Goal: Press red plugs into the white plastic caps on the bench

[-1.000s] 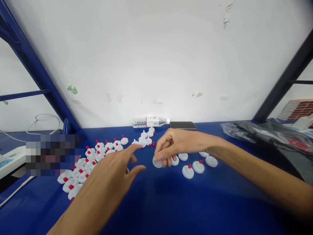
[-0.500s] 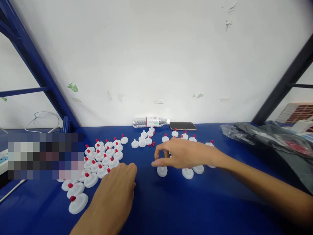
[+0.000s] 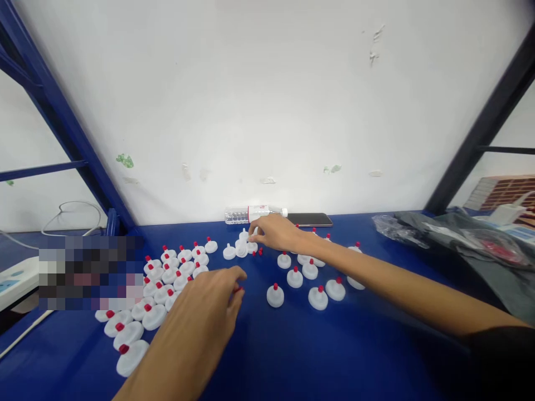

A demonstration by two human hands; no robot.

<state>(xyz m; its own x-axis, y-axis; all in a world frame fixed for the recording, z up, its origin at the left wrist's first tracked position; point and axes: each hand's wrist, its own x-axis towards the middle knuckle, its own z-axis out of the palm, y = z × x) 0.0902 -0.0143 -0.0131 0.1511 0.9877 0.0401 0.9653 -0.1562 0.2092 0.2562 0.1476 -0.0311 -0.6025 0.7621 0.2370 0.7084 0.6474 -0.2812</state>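
White round pieces with red caps (image 3: 154, 316) stand in a dense group on the left of the blue table. Several more (image 3: 275, 296) stand apart on the right. My left hand (image 3: 209, 309) is over the table beside the left group, its thumb and forefinger pinched on a small red cap (image 3: 238, 289). At the back middle, my right hand (image 3: 273, 231) reaches over a small pile of white pieces without caps (image 3: 241, 247), fingers bent down at it; whatever its fingertips touch is too small to tell. Loose red caps (image 3: 259, 252) lie just below that hand.
A clear bottle (image 3: 238, 216) and a dark phone (image 3: 311, 220) lie along the wall. Grey bags (image 3: 443, 236) are at the right edge. A blue frame post (image 3: 83, 145) rises at the left, with a white power strip (image 3: 20, 278) and cables near it.
My right hand has moved left and back from above the front right piece to the uncapped pile. My left hand has turned slightly, and a red cap now shows at its fingertips.
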